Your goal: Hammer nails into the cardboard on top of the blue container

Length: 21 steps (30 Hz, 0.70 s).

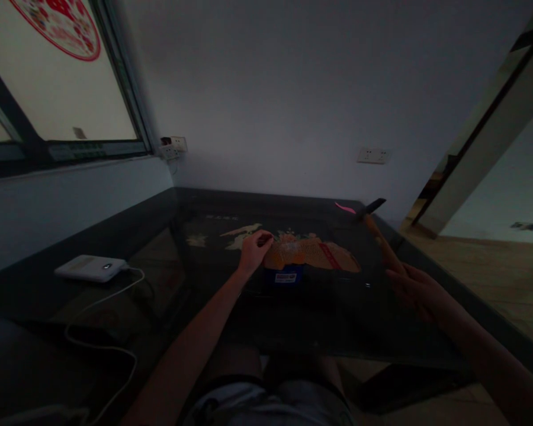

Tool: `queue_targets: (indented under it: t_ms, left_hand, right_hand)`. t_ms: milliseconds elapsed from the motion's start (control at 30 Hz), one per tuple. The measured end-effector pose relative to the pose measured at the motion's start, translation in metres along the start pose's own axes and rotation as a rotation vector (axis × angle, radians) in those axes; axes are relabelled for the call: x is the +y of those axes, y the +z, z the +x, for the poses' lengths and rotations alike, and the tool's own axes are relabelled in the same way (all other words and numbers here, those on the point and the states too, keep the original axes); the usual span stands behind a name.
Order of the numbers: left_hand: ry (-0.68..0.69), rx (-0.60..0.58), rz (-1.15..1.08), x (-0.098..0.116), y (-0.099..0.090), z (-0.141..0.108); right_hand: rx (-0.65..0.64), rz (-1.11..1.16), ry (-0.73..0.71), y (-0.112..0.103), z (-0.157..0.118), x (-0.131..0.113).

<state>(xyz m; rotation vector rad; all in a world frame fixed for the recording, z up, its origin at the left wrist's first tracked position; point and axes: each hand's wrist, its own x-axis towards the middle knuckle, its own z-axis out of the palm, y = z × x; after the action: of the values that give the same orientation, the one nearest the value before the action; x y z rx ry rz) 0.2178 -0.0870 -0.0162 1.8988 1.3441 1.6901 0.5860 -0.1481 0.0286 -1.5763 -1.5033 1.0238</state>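
Right hand point(421, 290) closed around the wooden handle of the hammer point(385, 247), fingers wrapped at its lower end, and the tool slants up and away, dark head at the top, over the right side of the table point(169, 319). Over to the left hand point(254, 249): thumb and forefinger brought together in a pinch, the other fingers curled in, right at the left end of the brown piece point(311, 253). Is anything caught between those fingertips? From where I'm standing, I can't tell.

The brown piece lies across the middle of the table, mesh-like on its surface, a red band point(329, 255) crossing it towards the right. Its left part sits over a blue box point(284, 276), and there's a pale label on the side facing the person. Up by the hammer's head, a pink strip point(345, 207), just to the left of it.

Around them, pale flowers and a bird pattern show on the dark tabletop. Well off to the left lies a white power bank point(91, 268), a white cable point(115, 290) running from its right end and looping down towards the near edge. Behind it all, a plain wall point(266, 106) with sockets point(373, 155), and a window point(66, 83) at upper left wearing a round red decoration point(64, 26).
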Motion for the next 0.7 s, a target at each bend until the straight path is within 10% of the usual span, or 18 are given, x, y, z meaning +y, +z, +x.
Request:
queue_targets:
  t_ms: [700]
  left_hand:
    - [-0.024,0.007,0.019,-0.009,0.005,-0.006]
  right_hand:
    - [-0.418,0.084,-0.027,0.056,-0.045,-0.069]
